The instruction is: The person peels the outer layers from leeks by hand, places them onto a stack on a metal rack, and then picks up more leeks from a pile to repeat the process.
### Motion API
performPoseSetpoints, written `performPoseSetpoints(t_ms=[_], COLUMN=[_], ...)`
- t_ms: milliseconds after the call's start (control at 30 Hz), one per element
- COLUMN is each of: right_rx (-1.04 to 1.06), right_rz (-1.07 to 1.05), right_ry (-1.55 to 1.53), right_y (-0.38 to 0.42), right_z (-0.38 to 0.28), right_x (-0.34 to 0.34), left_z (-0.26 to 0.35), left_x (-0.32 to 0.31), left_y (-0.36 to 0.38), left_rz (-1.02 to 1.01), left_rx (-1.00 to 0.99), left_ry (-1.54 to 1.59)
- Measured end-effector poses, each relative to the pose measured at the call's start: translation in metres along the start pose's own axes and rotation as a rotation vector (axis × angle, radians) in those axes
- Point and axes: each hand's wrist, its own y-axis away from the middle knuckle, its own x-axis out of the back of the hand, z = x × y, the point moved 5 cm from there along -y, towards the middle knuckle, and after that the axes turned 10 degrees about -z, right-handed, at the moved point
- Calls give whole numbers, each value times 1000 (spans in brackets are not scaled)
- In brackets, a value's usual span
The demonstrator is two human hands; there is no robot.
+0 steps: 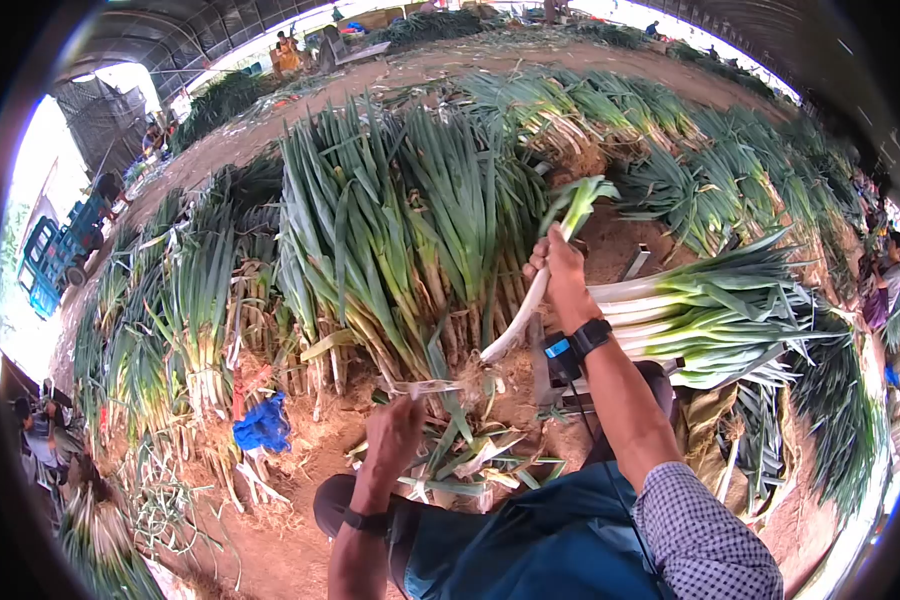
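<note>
My right hand [560, 268] is wrapped round a leek [520, 325], with its short green top poking out above the fist. The white shank slants down to the left, ending in roots near the ground. Lower and to the left, my left hand [395, 432] is closed on a pale strip of peeled leek skin [425, 387], which stretches toward the leek's root end. Trimmed leeks [660, 312] with clean white shanks lie in a pile at my right. A thick bundle of unpeeled leeks [400, 230] stands upright in front of me.
Leaf scraps [470, 460] litter the soil between my knees. A blue plastic bag [263, 424] lies at left, below more leek bundles [195, 300]. Further leeks [730, 190] cover the ground at right. A blue three-wheeled truck [55, 255] and several people are farther off.
</note>
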Motion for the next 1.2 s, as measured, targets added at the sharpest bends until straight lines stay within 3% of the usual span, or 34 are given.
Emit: performPoseSetpoints(t_ms=[100,200,267,333,400,433,500,667,833,933,1000,1067,1133,1200], right_rx=[-5,-35,-75,-99,-94,-76,-19,49,125,137,153,197,248,234], right_rz=[-102,-196,-258,-281,-281,-265,-199,-52,55,82,85,57,-6,-92], right_ry=[-38,-31,-86,-116,-111,-94,-7,123,84,147,150,167,181,88], right_y=[-1,9,15,21,25,25,25,22,3,11,21,34,43,44], right_z=[-3,3,10,12,7,3,-3,2,-26,-16,-8,-3,-5,-13], right_x=[-2,-14,-23,-32,-38,-37,-33,-31,-19,-24,-34,-46,-55,-57], left_z=[-26,-12,28,49,55,63,52,32,-8,41,97,108,92,89], left_x=[1,10,14,2,-16,-8,-19,-21,-8,18,27,18,-5,-4], left_y=[14,-10,-30,-41,-54,-52,-43,-10,39,11,-16,-30,-50,-48], left_rz=[40,214,-15,-216,-371,-203,-132,95,90,307,417,366,168,169], left_rx=[133,-149,-18,11,-60,-118,-51,-81,142,130,-27,-89,-54,-142], left_ry=[-46,189,629,820,761,550,610,242,-90,-21,-69,-91,-80,62])
